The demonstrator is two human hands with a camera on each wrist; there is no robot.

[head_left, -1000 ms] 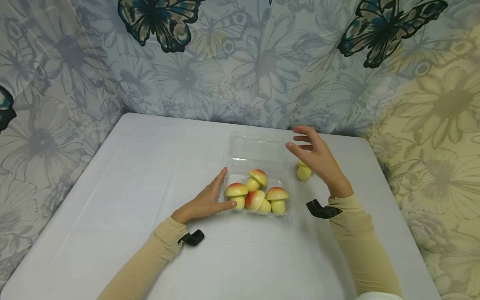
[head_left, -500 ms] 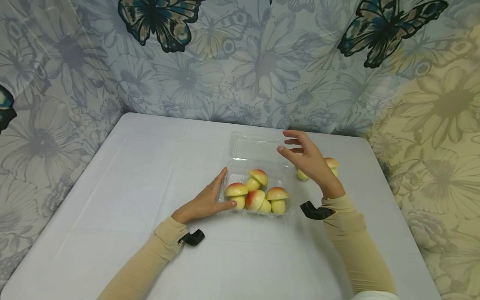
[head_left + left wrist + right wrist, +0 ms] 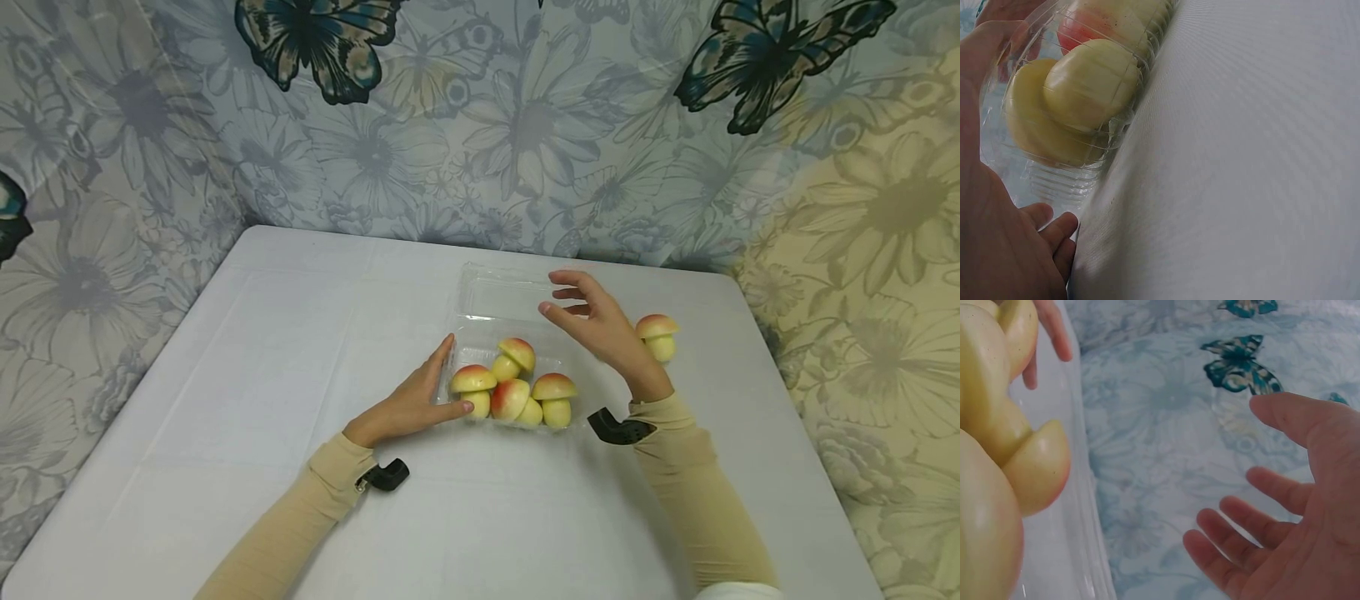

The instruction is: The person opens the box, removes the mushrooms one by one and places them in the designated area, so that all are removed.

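A clear plastic clamshell box (image 3: 442, 392) lies with its lid folded back. Several glossy yellow-and-red toy mushrooms (image 3: 553, 398) are inside its base. My left hand (image 3: 412, 400) rests at the box's left side, fingers extended along the wall and thumb over the front left corner beside a mushroom. In the left wrist view, the thumb overlaps the ribbed box wall (image 3: 1066, 181). My right hand (image 3: 600, 329) is raised at the lid's right edge, holding nothing, with fingers spread in the right wrist view. One mushroom (image 3: 657, 336) stands on the table just right of the right hand.
A white cloth covers the table (image 3: 247, 358). Behind it and to both sides hangs a backdrop (image 3: 375, 158) printed with flowers and butterflies. The clear lid (image 3: 502, 296) lies behind the box base.
My right hand has moved left and slightly toward me, over to the lid's edge. The right-hand mushroom has come into view, while another beside it is now hidden behind the hand. My left hand stays put.
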